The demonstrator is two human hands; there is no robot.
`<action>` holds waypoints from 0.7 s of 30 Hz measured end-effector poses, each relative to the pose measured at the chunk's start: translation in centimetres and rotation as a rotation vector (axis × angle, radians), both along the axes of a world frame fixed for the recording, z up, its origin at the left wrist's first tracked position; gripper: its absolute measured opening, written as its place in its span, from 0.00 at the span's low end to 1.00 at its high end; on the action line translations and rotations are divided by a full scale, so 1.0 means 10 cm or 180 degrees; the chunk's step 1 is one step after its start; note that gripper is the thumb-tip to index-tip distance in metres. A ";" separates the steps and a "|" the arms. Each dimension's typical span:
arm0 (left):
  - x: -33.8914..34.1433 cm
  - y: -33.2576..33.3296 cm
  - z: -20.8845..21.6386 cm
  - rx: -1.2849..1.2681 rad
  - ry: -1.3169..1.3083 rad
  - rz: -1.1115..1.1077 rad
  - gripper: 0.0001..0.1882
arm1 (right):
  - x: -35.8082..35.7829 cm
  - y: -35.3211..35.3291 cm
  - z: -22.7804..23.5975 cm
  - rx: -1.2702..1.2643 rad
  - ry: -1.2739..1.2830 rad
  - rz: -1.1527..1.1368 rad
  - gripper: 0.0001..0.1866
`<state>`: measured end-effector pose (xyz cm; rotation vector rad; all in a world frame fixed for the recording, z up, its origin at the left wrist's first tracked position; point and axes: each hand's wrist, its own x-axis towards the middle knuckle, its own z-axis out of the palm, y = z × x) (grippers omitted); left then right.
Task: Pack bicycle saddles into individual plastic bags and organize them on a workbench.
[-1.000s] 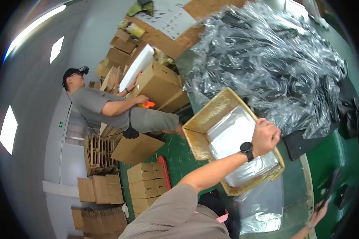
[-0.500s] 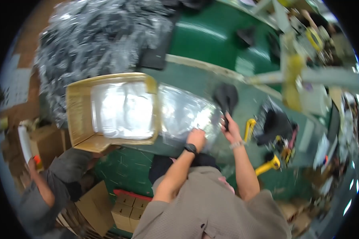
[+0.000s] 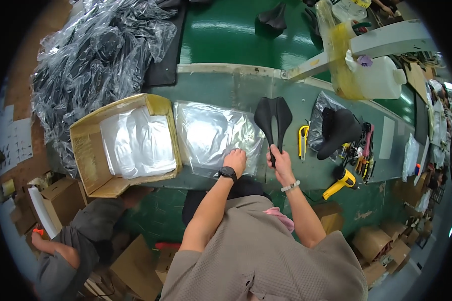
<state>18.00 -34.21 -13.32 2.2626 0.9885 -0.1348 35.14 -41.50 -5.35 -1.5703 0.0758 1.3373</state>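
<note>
My right hand (image 3: 281,163) is closed around the narrow nose of a black bicycle saddle (image 3: 281,118), which has a long slot down its middle. The saddle's wide end points away from me, over the bench. To its left lies a flat stack of clear plastic bags (image 3: 201,133). My left hand (image 3: 235,161) rests at the near part of that stack, its fingers curled on a clear plastic bag; the fingertips are partly hidden. Left of the stack, an open cardboard box (image 3: 127,186) holds more clear plastic sheets or bags (image 3: 138,140).
A yellow cutter knife (image 3: 303,142), another black saddle (image 3: 340,133) on plastic, assorted hand tools (image 3: 366,155) and a yellow heat gun (image 3: 341,183) lie on the right. Plastic-wrapped dark items (image 3: 100,60) pile up far left. A white metal bar (image 3: 386,42) crosses far right. Another person (image 3: 80,236) works at lower left.
The whole view has shifted and sharpened, with bench items appearing further left. My right hand still grips the saddle, and my left hand stays on the bags.
</note>
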 end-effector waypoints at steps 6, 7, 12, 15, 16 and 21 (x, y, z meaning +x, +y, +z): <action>-0.04 0.25 0.21 -0.1656 -0.0917 0.1155 0.12 | -0.23 0.02 -0.09 0.0056 -0.0952 0.0279 0.14; -0.06 0.28 0.24 -0.1626 -0.0899 0.1154 0.12 | -0.31 0.09 -0.11 0.0197 -0.1030 0.0276 0.14; -0.10 0.33 0.38 -0.2044 -0.1240 0.1367 0.13 | -0.58 0.44 -0.19 -0.0098 -0.2159 0.0512 0.14; -0.23 0.43 0.41 -0.3190 -0.2291 0.3379 0.08 | -0.55 0.43 -0.26 -0.0426 -0.2554 0.0401 0.14; -0.30 0.49 0.42 -0.3142 -0.2318 0.3400 0.08 | -0.49 0.41 -0.25 -0.0443 -0.2451 0.0292 0.14; -0.34 0.62 0.53 -0.3529 -0.2645 0.4139 0.06 | -0.35 0.24 -0.02 -0.0065 -0.2788 0.0170 0.15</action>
